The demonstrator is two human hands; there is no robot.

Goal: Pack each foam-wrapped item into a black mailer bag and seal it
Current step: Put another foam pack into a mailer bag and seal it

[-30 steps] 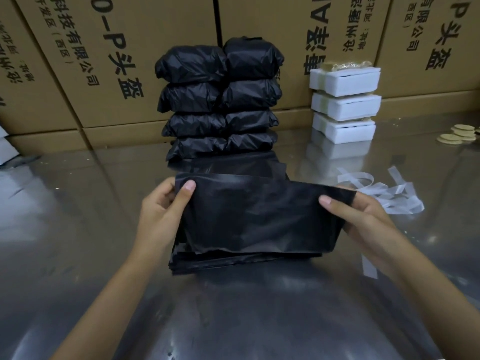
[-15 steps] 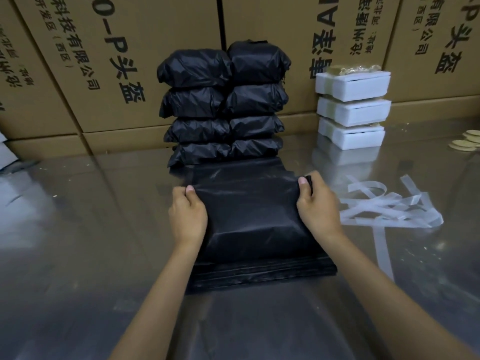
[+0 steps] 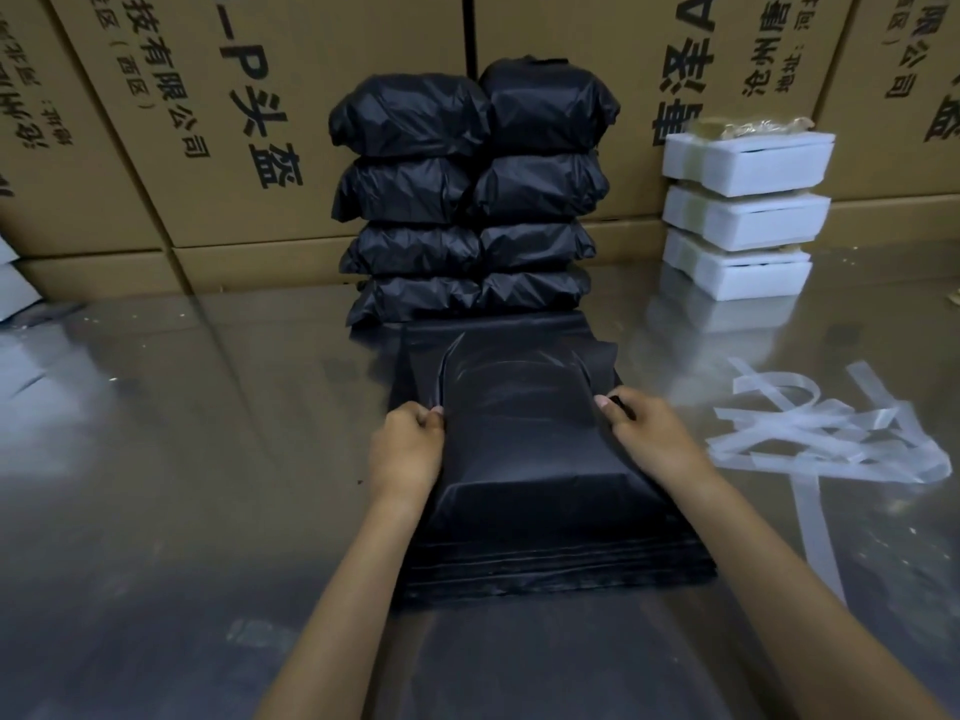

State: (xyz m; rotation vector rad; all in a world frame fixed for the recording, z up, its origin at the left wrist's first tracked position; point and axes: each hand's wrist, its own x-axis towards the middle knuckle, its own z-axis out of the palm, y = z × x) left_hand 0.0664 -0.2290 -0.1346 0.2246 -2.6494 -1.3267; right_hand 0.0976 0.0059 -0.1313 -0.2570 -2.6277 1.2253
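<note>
Gripping the side edges of a filled black mailer bag (image 3: 524, 439) with clenched fingers, left hand (image 3: 408, 446) and right hand (image 3: 652, 439) hold it atop a stack of flat bags (image 3: 561, 569) on the worktop (image 3: 182, 459), in front of stacked sealed parcels (image 3: 467, 194).

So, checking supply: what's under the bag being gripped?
Under the filled mailer bag lies a stack of flat black mailer bags; only its edges show, so no count possible.

the cardboard boxes (image 3: 218, 122) behind bear black print: "头盔", "有限公司", "沧州".
</note>
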